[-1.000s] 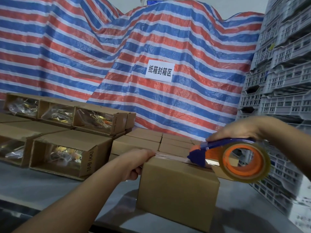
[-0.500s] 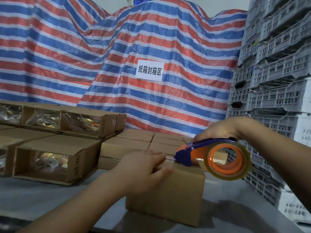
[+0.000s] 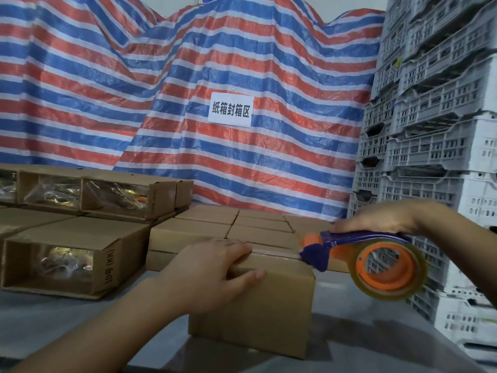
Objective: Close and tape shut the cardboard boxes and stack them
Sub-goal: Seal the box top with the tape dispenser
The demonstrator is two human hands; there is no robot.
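Grey tabletop point(image 3: 67, 319) runs under both hands, and on it, nearest of all, stands the closed cardboard box point(image 3: 263, 305). One left hand point(image 3: 215, 267) lies over the box's near top edge – fingers laid flat along the top by the seam, thumb down the front face – pressing rather than gripping. Just right of it, the right hand point(image 3: 376, 219) is wrapped over the blue handle of the tape dispenser point(image 3: 357, 254), whose blue nose touches the box's top right edge; its clear tape roll point(image 3: 390, 270) on an orange core hangs off the box's right side. A strip of clear tape seems to lie along the seam between the two hands, though it is faint.

Left of the left hand lie open boxes point(image 3: 75, 257) on their sides, plastic-wrapped goods showing inside – more of them in a row behind. Beyond both hands sit closed boxes point(image 3: 231, 230), packed edge to edge. Right of the right hand rises a stack of grey plastic crates point(image 3: 435, 130). Farthest back hangs a red, white and blue striped tarp point(image 3: 188, 76) bearing a white paper sign point(image 3: 230, 109).
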